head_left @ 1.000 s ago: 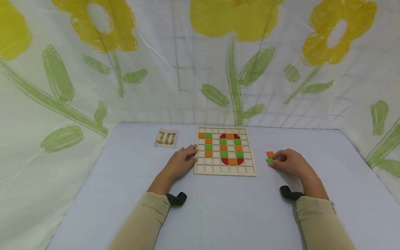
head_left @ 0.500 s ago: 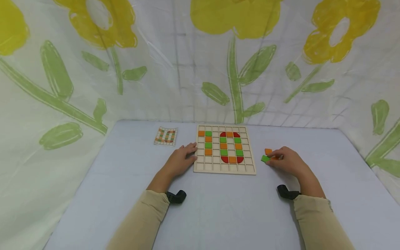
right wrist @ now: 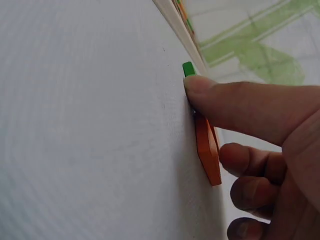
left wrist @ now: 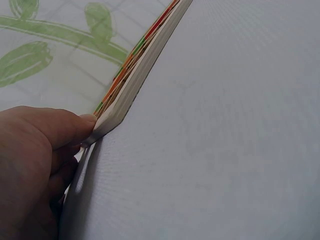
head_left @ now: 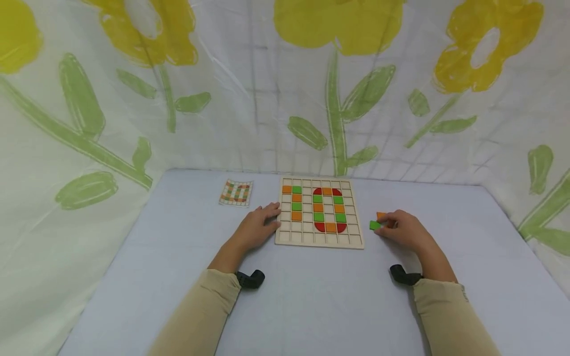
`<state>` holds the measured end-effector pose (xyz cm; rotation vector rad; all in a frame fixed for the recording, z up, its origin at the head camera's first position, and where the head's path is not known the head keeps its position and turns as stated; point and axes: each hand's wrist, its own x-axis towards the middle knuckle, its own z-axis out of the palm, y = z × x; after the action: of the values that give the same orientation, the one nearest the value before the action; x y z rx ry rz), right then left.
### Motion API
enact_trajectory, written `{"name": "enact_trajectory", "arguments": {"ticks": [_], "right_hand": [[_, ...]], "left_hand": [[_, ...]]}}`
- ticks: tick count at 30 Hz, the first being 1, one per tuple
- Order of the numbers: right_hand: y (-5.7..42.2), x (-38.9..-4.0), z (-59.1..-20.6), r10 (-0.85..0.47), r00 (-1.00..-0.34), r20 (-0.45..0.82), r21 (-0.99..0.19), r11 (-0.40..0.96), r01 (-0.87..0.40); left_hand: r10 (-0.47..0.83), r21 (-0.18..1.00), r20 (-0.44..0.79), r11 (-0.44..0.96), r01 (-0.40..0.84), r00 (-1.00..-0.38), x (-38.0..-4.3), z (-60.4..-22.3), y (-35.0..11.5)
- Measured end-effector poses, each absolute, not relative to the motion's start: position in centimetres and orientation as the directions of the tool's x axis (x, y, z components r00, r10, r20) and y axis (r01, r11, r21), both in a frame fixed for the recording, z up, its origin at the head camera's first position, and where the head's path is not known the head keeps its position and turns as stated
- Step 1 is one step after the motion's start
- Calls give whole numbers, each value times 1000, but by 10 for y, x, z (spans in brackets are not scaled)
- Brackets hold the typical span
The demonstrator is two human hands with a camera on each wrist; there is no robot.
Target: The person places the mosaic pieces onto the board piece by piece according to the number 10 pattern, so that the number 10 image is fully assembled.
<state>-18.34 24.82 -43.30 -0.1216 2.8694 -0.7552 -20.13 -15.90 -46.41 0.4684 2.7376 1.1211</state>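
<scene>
A wooden grid board point(head_left: 307, 237) lies on the table, with green, orange and red tiles forming a "10". My left hand point(head_left: 257, 228) rests against its left edge; in the left wrist view the thumb point(left wrist: 75, 127) touches the near corner. To the right of the board, my right hand point(head_left: 407, 230) pinches a green square tile point(head_left: 375, 225) between thumb and finger. In the right wrist view only one end of that green tile point(right wrist: 188, 68) shows. An orange tile point(head_left: 381, 215) lies just behind the fingers; orange point(right wrist: 209, 155) also appears under the hand in the right wrist view.
A small pattern card point(head_left: 236, 193) with a matching "10" design lies left of the board. Behind the white table point(head_left: 320, 296) hangs a pale sheet point(head_left: 222, 128) painted with yellow flowers. Black wrist cameras point(head_left: 251, 279) sit on both wrists.
My right hand has moved a little left, bringing the green tile nearer the board and clear of the orange one. The left hand has stayed at the board's edge.
</scene>
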Motion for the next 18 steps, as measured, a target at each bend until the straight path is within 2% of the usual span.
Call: {"name": "enact_trajectory", "arguments": {"ticks": [6,15,18], "right_hand": [[230,-181,-423,-109,-989,-105,-546,837,-34],[129,-186,-419,-342,-940,-22,-590,763,-264],[99,-188,-422,-364,-931,-21,-578,765,-286]], "left_hand": [[352,712,-15,661,237,-936,-201,-463,-160],[326,724,-13,655,215,-945,-200,-465,-160],[326,720,-21,660,212,-945,-200,-466,-161]]}}
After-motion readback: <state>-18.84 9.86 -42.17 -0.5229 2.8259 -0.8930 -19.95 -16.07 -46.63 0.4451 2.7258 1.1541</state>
